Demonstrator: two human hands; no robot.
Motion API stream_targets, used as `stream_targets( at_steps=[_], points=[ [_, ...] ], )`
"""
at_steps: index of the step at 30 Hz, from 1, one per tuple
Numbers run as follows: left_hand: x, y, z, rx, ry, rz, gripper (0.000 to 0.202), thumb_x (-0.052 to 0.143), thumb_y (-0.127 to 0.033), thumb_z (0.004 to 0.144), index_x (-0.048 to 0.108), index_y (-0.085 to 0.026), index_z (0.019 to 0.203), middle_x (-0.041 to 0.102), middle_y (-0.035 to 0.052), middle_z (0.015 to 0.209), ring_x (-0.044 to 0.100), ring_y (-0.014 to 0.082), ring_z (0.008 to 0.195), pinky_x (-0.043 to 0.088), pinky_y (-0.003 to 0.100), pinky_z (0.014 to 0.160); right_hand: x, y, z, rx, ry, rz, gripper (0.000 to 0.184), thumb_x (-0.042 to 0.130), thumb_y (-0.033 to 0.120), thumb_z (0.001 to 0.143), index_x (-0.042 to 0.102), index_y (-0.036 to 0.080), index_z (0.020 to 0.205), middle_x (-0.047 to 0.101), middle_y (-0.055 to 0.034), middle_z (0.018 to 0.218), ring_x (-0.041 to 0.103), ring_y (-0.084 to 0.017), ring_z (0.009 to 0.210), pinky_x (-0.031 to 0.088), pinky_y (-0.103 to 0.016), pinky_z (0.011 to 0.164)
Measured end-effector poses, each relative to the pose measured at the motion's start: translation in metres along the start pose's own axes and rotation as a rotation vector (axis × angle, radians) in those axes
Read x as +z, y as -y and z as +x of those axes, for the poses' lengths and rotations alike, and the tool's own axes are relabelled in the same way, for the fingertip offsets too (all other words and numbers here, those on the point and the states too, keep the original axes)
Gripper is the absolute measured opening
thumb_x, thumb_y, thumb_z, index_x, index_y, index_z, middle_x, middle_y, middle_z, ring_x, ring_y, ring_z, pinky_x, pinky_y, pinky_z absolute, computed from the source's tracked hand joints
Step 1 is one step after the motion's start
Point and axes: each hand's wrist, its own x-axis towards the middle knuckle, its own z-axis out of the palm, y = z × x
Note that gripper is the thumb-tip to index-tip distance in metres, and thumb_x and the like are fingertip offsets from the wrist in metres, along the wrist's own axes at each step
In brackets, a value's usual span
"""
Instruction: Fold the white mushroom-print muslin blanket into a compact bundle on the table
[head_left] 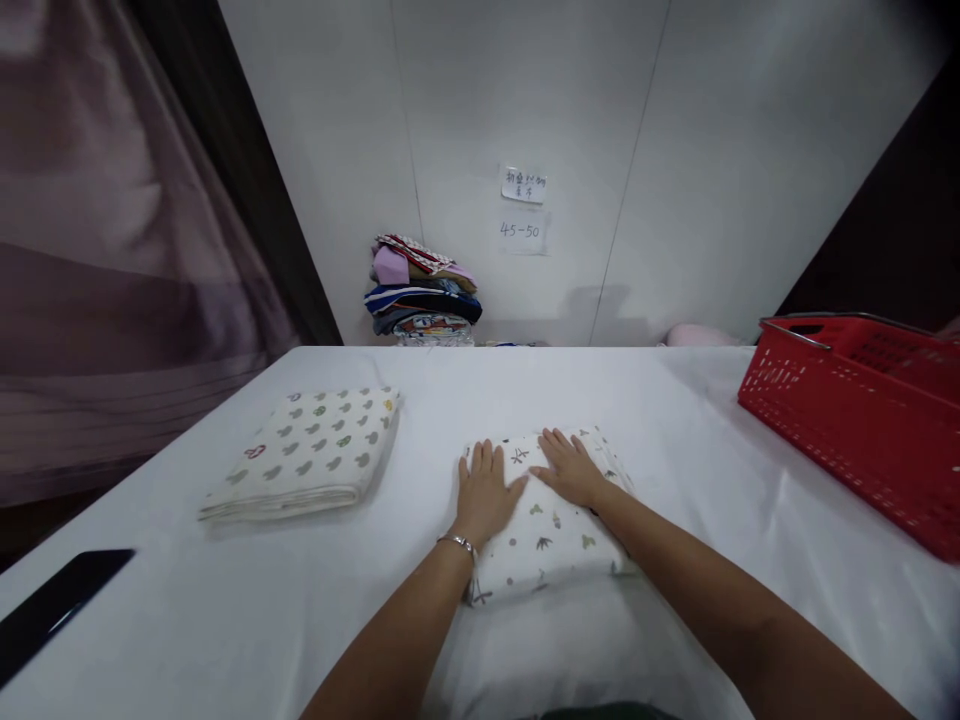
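Note:
A folded white cloth (544,525) with small leaf and plant prints lies in front of me on the white table. Flat on its left part rests my left hand (487,495), fingers stretched away from me and a bracelet on the wrist. My right hand (571,470) presses on its far right part, palm down with fingers spread. The two thumbs point toward each other. To the left, apart from both hands, sits another folded white cloth (315,445) with grey mushroom-like prints and a few coloured ones.
A red plastic basket (855,420) stands at the table's right edge. At the left front lies a black flat device (64,600). Beyond the far edge rises a stack of folded fabrics (424,290) against the wall, with paper labels (523,187) above. A curtain (112,250) hangs left.

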Motion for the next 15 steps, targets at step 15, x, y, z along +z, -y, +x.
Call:
stream_targets(
  at_steps=[15],
  points=[
    [-0.003,-0.013,0.013,0.079,-0.007,-0.016,0.074,0.021,-0.063,0.085,0.033,-0.013,0.140,0.024,0.0115,0.149,0.013,0.0274,0.139,0.004,0.050,0.112,0.004,-0.008,0.000,0.003,0.031,0.009,0.070,0.021,0.061,0.090,0.024,0.017,0.145,0.017,-0.0080,0.151,0.009,-0.024,0.139,0.008,-0.047,0.111]
  ],
)
